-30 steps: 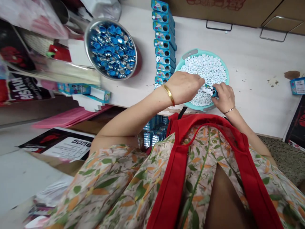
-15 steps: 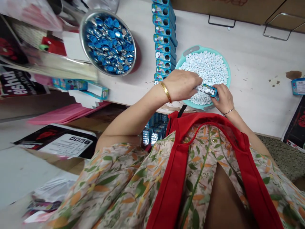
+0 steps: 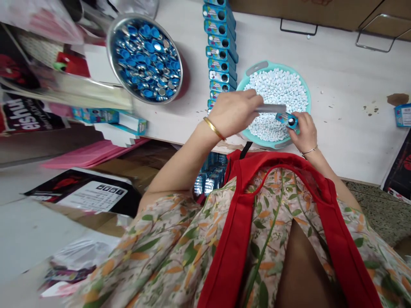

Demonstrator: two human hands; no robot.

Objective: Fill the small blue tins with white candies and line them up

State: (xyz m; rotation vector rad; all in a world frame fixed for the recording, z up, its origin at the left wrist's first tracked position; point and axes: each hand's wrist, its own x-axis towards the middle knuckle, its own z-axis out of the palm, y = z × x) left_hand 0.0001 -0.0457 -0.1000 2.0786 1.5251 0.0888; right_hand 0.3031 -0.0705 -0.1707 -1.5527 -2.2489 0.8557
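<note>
My left hand (image 3: 239, 112), with a gold bangle at the wrist, is closed on a narrow grey metal scoop (image 3: 271, 108). The scoop reaches right, over the white pellets (image 3: 278, 85) heaped in a turquoise basin (image 3: 308, 87). Close to its tip, my right hand (image 3: 305, 131) pinches a small blue box (image 3: 287, 120) above the basin's front right part. A round hole shows in the end of that box facing me. Left of the basin runs a row of similar blue boxes (image 3: 221, 52) with round holes, some with white pellets on them.
A steel bowl (image 3: 111, 55) of blue and silver caps stands at the left. Cardboard boxes (image 3: 295, 15) with wire handles line the back. Another blue box (image 3: 403, 115) lies at the far right, and an opened blue carton (image 3: 130, 123) sits by the left table edge.
My left hand has drawn slightly left, and the scoop now shows clear of the box. The small box in my right hand has turned its holed end toward me.
</note>
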